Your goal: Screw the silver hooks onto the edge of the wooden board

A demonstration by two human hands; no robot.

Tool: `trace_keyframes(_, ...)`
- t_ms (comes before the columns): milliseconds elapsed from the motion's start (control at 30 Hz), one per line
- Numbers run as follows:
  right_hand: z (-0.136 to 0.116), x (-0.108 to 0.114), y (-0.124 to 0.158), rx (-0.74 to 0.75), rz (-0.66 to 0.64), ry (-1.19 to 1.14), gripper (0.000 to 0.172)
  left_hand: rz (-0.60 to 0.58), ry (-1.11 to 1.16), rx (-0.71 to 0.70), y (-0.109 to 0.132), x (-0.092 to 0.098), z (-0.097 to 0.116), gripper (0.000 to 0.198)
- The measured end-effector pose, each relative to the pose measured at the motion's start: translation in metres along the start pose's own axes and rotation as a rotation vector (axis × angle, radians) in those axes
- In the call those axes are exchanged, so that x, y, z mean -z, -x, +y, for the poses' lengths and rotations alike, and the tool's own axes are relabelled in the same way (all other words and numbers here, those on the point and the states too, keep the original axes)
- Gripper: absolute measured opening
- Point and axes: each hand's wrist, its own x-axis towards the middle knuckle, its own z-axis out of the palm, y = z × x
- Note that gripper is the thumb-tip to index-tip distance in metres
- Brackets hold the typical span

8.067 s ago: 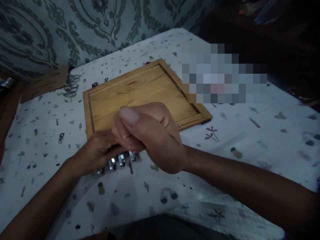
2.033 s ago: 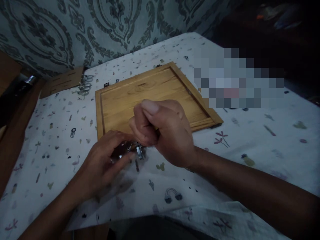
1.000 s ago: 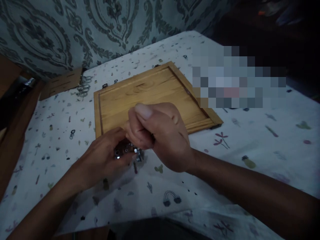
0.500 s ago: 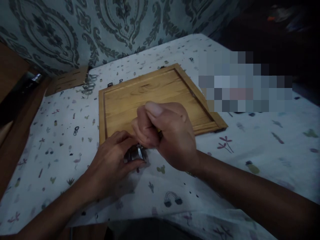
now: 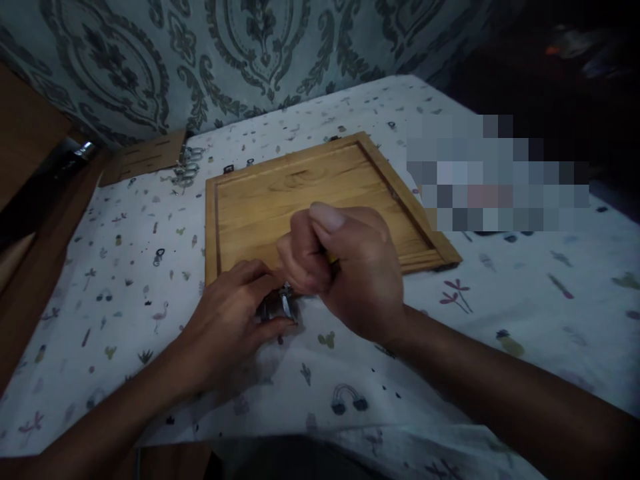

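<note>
My left hand (image 5: 235,307) has shifted along the metal piece (image 5: 286,307), pinching its end; likely steadier. Right hand (image 5: 355,267) grips a yellow thing (image 5: 332,257), mostly hidden.

Part of the near edge of the wooden panel (image 5: 265,207) is covered by the left hand (image 5: 233,303) and the right hand (image 5: 357,267). Metal fittings (image 5: 287,307) are mostly concealed beneath the left hand; the clenched right hand's contents cannot be distinguished. The tablecloth (image 5: 280,413) is masked by pixelation along its right edge.
</note>
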Motion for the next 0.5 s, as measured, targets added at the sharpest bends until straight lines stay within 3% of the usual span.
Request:
trace_keyframes(233, 0.001, 0.002, 0.001, -0.017, 0.014, 0.014, 0.045, -0.060, 0.104, 0.060, 0.005, 0.018, -0.004, 0.037)
trace_keyframes(500, 0.001, -0.001, 0.001, -0.053, 0.062, 0.002, 0.046, 0.202, 0.251, 0.290, 0.012, 0.050, -0.039, 0.031)
